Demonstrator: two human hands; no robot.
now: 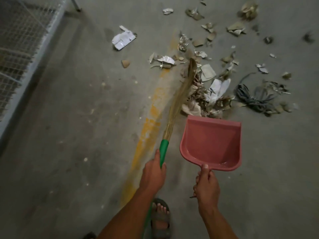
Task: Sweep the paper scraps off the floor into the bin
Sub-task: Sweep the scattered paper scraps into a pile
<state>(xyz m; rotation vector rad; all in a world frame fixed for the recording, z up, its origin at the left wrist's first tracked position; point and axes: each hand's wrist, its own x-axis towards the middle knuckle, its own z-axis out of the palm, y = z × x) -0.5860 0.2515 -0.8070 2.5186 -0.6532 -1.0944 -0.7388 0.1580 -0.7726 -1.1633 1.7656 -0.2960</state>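
Nearest us, at the bottom of the frame, our sandalled foot [160, 219] stood on the grey floor [69, 152]. Just above it our left hand [154, 171] was closed around the green handle of the broom [174, 107], whose straw bristles slanted up toward the middle of the frame and met the left edge of the scraps [207, 90]. Our right hand [206, 185] was wrapped around the handle of the pink dustpan [211, 144], thumb on top; the pan sat lower centre-right, empty, its open lip just beside the heaped scraps. More scraps lay scattered across the upper right, with a grey cord [253, 99] to the right of the heap. We saw a worn yellow line [146, 133] running diagonally left of the broom, and wire mesh [22, 42] at upper left.
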